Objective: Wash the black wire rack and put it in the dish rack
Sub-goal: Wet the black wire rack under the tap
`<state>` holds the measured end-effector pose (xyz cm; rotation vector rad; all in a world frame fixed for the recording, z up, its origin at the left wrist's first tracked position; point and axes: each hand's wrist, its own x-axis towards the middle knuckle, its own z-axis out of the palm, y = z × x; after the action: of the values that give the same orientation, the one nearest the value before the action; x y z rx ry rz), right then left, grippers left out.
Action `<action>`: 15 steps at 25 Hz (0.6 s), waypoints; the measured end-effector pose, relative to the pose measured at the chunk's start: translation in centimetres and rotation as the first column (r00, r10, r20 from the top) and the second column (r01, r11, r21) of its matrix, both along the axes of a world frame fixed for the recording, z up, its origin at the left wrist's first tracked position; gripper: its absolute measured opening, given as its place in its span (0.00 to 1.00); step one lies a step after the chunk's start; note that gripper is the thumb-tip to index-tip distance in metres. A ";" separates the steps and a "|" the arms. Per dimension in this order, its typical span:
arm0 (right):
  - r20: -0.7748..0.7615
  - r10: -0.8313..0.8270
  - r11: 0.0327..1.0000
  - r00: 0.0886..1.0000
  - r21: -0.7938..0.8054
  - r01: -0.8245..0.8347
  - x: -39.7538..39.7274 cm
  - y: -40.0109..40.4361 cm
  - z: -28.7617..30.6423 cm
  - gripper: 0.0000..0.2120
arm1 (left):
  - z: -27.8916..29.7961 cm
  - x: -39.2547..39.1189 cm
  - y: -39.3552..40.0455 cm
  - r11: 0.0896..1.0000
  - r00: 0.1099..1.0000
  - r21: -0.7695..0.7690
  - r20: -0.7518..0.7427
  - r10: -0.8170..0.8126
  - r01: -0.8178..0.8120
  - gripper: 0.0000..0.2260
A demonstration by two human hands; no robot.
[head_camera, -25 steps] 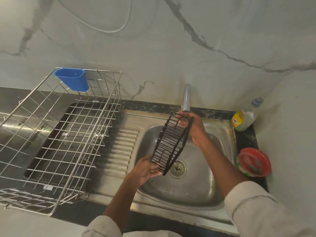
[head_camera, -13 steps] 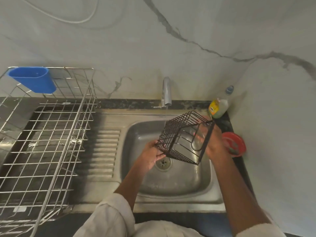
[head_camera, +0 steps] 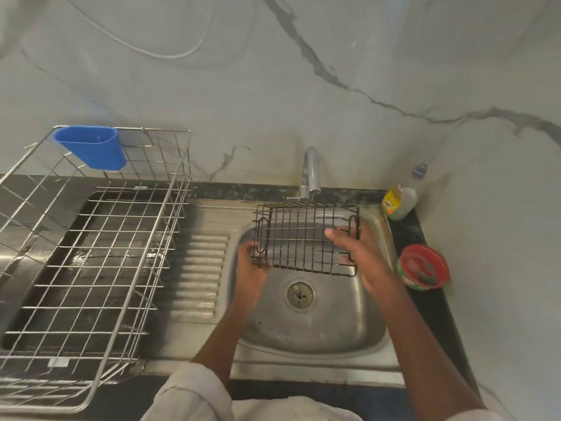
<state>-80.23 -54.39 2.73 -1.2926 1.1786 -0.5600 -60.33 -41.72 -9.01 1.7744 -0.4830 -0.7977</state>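
Turning the black wire rack flat under the tap, we now grip its ends, left hand and right hand curled round; rinsing seems underway.

Metal, plastic and veined stone round a wet sink

The sink is dull brushed steel; black wire rack matt coated wire; dish rack shiny bare metal; blue cup smooth plastic; wall polished marble-look.
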 end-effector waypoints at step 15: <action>-0.600 0.168 0.776 0.782 -0.409 -0.480 -1.0 1.1 -1.0 0.49 | 3.1 -0.2 -2.3 0.991 0.973 0.130 -0.221 0.059 -0.030 0.17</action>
<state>-81.23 -53.32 1.70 -2.2231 1.2220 -0.2613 -60.56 -44.00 -5.86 1.7764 -0.2464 -1.0018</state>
